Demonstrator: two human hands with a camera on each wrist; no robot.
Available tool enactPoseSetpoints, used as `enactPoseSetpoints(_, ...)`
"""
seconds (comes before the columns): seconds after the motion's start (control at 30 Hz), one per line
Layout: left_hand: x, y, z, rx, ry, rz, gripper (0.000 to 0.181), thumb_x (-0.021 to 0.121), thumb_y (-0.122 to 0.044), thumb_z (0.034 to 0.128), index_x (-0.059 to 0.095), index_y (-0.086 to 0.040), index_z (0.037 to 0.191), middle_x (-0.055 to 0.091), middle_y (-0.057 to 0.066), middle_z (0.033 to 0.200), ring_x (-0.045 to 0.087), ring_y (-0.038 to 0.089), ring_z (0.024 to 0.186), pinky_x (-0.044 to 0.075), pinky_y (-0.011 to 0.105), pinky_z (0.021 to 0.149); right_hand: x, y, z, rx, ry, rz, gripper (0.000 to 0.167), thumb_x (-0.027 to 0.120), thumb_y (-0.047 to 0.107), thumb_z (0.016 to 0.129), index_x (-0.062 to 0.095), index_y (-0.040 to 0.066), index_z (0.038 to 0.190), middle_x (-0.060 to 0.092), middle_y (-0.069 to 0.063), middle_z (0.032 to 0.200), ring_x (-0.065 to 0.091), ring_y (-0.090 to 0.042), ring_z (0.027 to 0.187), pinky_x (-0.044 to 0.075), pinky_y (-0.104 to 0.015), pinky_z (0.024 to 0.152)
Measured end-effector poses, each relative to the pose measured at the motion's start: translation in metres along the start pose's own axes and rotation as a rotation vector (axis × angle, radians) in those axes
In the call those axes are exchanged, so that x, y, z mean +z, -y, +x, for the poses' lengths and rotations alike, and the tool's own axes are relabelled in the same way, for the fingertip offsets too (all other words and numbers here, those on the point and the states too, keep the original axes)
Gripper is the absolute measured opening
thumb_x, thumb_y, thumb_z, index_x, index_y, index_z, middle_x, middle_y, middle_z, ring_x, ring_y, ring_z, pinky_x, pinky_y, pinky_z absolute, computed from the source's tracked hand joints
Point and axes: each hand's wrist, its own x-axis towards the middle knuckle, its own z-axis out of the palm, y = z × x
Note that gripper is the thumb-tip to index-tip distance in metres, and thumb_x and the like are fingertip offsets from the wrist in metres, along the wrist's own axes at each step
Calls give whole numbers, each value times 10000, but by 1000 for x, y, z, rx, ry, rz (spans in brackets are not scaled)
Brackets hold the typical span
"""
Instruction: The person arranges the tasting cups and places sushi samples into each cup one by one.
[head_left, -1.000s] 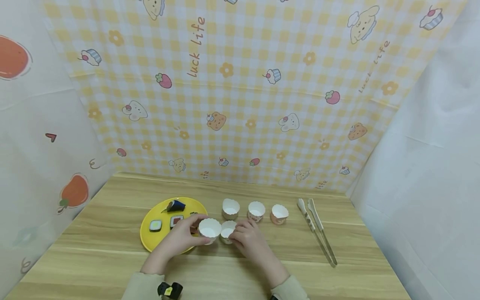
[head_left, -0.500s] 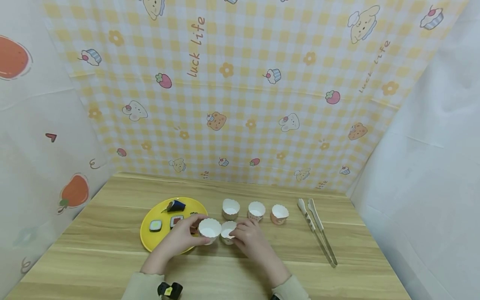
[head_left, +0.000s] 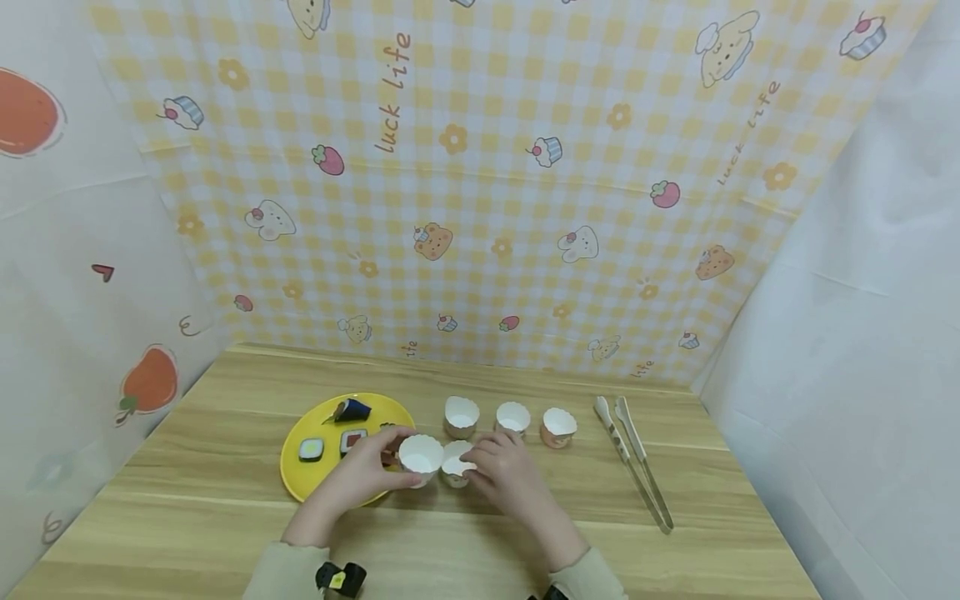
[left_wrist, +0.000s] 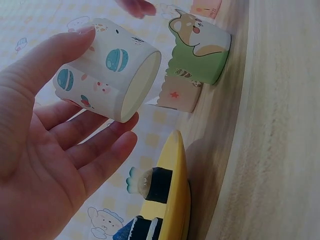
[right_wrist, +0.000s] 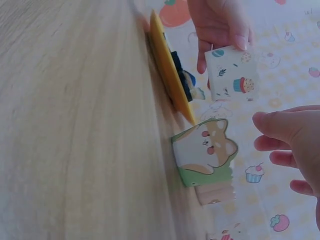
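My left hand (head_left: 369,467) grips a white paper cup (head_left: 421,456) beside the plate's right edge; in the left wrist view the cup (left_wrist: 107,70), printed with macarons, is lifted off the table between thumb and fingers. Just right of it a green cup with a dog print (right_wrist: 205,152) stands on the table. Near that cup's rim is my right hand (head_left: 510,475); in the right wrist view the hand (right_wrist: 295,145) has bent, relaxed fingers, apart from the cup and holding nothing.
A yellow plate (head_left: 296,479) with several sushi pieces lies at the left. Behind the hands stand three more cups, among them a left one (head_left: 461,418) and a right one (head_left: 558,427). Metal tongs (head_left: 647,475) lie to the right.
My right hand has drawn slightly up and right from the standing cup's rim. The left hand and its cup have barely moved.
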Motion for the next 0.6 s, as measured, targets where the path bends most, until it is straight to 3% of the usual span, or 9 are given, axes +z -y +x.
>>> enactPoseSetpoints(0.43, 4, -3, -1, 15, 18, -45, 636, 845, -294, 730, 576, -62, 1258, 605, 28, 1156, 572, 204, 964, 506, 446, 834, -13, 11, 5, -30, -50, 47, 346, 850, 172, 698, 709, 142, 1013, 686, 35, 1037, 596, -181, 1049, 444, -426, 954)
enactPoseSetpoints(0.6, 6, -1, 0, 5, 25, -33, 656, 844, -312, 729, 571, -54, 1266, 595, 4, 1151, 566, 190, 958, 513, 380, 821, -15, 17, 6, -67, -43, 32, 332, 839, 180, 706, 715, 133, 1010, 684, 36, 1026, 593, -167, 1041, 444, -408, 966)
